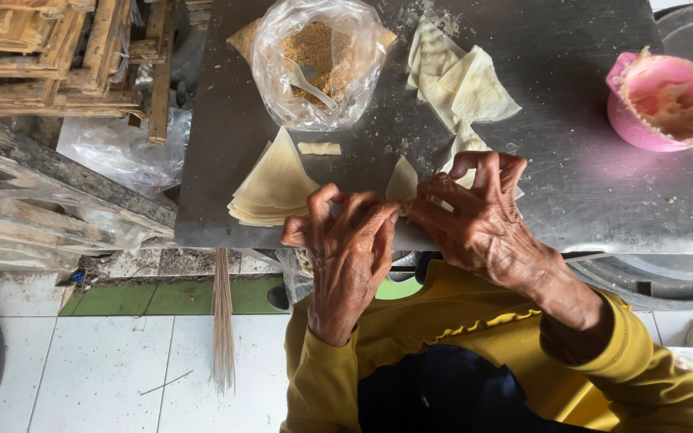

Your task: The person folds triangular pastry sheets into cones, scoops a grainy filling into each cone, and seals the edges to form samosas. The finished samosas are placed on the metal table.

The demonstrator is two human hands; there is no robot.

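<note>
Steel-topped table (pixel 603 184), dusted with flour and crumbs, fills the upper part of the head view; white floor tiles (pixel 106 369) lie below its near edge. All positions are referenced to the clear plastic bag (pixel 314 64) of brown crumb filling, which sits at the far middle of the table with a white spoon (pixel 308 82) inside it.

Left hand (pixel 346 256) and right hand (pixel 475 216) meet at the table's near edge, nearer the person than the bag. Fingertips of both hands are pinched together on one folded pastry wrapper (pixel 401 180), whose pale triangular tip rises above them.

Stack of flat triangular wrappers (pixel 276 183) lies just nearer than the bag and left of the hands. Loose pile of folded pastries (pixel 463 84) lies right of the bag. Pink bowl (pixel 667 100) stands far right of the bag, at the table's edge. Wooden slats (pixel 58 56) are stacked left of the bag, off the table.
</note>
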